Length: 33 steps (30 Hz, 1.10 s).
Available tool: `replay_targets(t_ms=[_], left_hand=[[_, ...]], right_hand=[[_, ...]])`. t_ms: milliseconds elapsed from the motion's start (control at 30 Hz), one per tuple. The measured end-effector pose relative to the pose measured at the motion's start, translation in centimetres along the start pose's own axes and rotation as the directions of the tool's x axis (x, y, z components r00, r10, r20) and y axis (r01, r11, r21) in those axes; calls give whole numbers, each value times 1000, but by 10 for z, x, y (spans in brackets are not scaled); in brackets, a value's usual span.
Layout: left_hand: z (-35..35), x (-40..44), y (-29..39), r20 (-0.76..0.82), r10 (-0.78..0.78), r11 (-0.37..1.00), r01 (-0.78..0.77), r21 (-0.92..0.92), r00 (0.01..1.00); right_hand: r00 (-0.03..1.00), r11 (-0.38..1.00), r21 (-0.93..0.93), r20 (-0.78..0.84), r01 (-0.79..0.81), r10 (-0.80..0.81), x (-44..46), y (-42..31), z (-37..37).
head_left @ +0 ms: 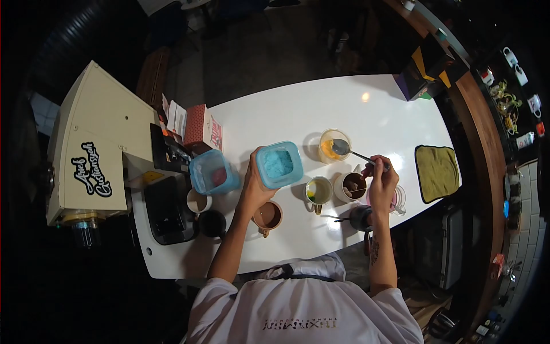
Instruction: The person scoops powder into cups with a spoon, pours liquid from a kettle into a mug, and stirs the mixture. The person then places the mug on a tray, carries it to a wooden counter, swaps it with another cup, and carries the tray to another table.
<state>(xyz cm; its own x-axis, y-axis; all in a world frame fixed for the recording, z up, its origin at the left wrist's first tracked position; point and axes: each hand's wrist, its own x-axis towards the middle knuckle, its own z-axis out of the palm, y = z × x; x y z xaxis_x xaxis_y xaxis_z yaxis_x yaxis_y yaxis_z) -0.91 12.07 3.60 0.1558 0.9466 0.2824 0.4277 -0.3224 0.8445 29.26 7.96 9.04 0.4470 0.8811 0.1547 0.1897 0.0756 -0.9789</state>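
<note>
My left hand [254,186] is wrapped round the side of a blue square plastic container [298,163] with pale, grainy contents. My right hand [382,176] grips a metal spoon [361,155] by its handle. The spoon's bowl is over the mouth of a glass [323,139] with something orange in it. Below the right hand stands a white cup [339,194] with what looks like a tea bag in dark liquid. Left of it is a mug [318,207] with yellow and green inside. A pinkish glass mug [400,207] is partly hidden behind my right wrist.
A second blue container [197,182], a brown mug [267,229], a small cup [198,202] and a dark cup [212,223] stand to the left. A cream machine [106,143] flanks the white table [275,106]. A green cloth [437,172] lies right. A dark pot [361,218] is near my forearm.
</note>
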Motion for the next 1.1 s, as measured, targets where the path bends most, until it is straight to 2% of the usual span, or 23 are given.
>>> replay_targets(t_ms=[67, 100, 167, 200, 333, 400, 567, 633, 867, 933, 1100], left_hand=[[0, 0, 1, 8, 9, 1000, -9, -28, 1000], [0, 1, 2, 8, 11, 999, -10, -52, 1000], [0, 0, 1, 17, 20, 999, -19, -43, 1000], [-1, 1, 2, 16, 24, 999, -23, -33, 1000], [-3, 1, 5, 23, 27, 999, -27, -23, 999], [-1, 2, 3, 5, 36, 996, -36, -81, 999], [0, 2, 1, 20, 33, 993, -31, -111, 999], [0, 3, 0, 19, 29, 992, -26, -120, 999], [-1, 2, 4, 25, 22, 994, -19, -108, 999], [-1, 3, 3, 17, 18, 995, -17, -100, 1000], [-1, 4, 2, 15, 38, 997, -37, -75, 999]], right_hand=[[996, 978, -196, 69, 65, -53, -1, -5, 3], [997, 979, -197, 58, 61, -51, -2, -9, 4], [936, 866, -364, 215, 342, -279, -4, -20, 11], [901, 817, -382, 227, 432, -370, -5, -23, 14], [929, 843, -390, 138, 370, -344, -13, -28, 22], [989, 953, -264, 49, 147, -139, -14, -29, 23], [991, 936, -327, 75, 128, -109, -4, -15, 27], [981, 919, -346, 102, 191, -165, -1, -10, 29], [982, 933, -311, 116, 180, -151, 5, -10, 32], [966, 918, -303, 93, 256, -239, 7, -10, 32], [958, 895, -344, 127, 285, -256, 11, -4, 31]])
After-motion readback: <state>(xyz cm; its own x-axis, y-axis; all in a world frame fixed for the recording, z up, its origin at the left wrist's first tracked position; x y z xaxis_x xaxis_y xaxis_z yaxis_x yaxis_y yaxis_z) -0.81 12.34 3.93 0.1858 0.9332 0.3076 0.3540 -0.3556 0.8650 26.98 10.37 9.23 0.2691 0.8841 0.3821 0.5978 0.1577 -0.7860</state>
